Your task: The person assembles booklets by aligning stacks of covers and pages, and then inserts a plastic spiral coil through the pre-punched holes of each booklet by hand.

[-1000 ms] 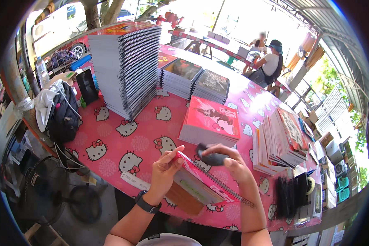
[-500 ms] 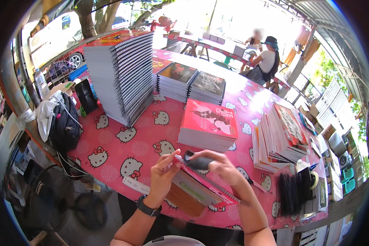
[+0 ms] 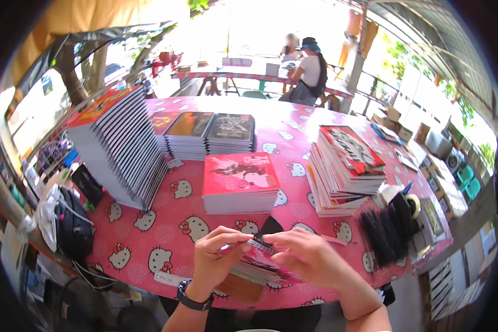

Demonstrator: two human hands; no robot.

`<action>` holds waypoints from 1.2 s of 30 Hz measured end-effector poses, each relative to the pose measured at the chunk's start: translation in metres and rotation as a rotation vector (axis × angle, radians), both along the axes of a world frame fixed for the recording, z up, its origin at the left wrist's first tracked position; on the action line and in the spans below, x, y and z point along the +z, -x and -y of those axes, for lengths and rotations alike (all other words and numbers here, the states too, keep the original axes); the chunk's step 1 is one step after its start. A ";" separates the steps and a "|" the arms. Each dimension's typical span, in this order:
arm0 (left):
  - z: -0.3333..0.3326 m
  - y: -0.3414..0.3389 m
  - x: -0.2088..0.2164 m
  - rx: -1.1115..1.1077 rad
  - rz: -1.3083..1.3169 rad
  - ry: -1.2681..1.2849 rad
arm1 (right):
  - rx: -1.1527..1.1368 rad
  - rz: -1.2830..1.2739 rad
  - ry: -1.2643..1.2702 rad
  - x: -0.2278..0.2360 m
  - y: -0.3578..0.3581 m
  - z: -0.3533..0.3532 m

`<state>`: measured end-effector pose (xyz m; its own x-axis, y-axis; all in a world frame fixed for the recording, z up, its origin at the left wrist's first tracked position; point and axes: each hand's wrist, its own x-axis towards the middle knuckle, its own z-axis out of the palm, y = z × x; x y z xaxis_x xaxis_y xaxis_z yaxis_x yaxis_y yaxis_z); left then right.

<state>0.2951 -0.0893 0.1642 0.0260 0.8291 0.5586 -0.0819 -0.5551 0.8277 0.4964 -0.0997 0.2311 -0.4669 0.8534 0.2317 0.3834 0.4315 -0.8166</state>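
Both hands work at a pink and red spiral-bound book (image 3: 268, 263), tilted low over the near table edge, its pages edge-on. My left hand (image 3: 218, 257), with a dark wristwatch (image 3: 193, 297), pinches the upper corner beside the black coil. On the other side my right hand (image 3: 310, 257) has its fingers bent over the same coil end and the cover. A black tool (image 3: 271, 225) shows just beyond the right fingertips; whether it is touched or lies on the table I cannot tell. Beneath the book is a brown board (image 3: 239, 290).
Ahead stands a stack of red-covered books (image 3: 240, 180). A tall coil-bound stack (image 3: 122, 152) leans at left, with darker stacks (image 3: 231, 133) behind. Loose book blocks (image 3: 343, 171), black coils (image 3: 382, 238) and tape (image 3: 413, 203) lie at right. People (image 3: 310, 72) sit at a far table.
The view has swung leftward and up. My right hand no longer wraps the black tool, which now shows beyond its fingers; those fingers have come to the coil end beside my left hand.
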 end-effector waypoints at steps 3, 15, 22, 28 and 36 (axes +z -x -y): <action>0.001 -0.016 0.008 -0.022 -0.030 -0.054 | -0.083 0.122 -0.327 -0.003 0.007 0.009; 0.012 -0.017 0.005 -0.120 0.142 0.027 | -0.194 -0.097 -0.385 -0.013 0.018 0.016; 0.014 -0.019 0.006 -0.153 0.216 0.072 | -0.275 -0.024 -0.482 -0.013 0.023 0.021; 0.015 -0.015 0.004 -0.146 0.177 0.033 | -0.202 -0.062 -0.443 -0.016 0.023 0.019; 0.014 -0.012 0.001 -0.177 0.178 0.008 | -0.191 -0.149 -0.343 -0.021 0.027 0.027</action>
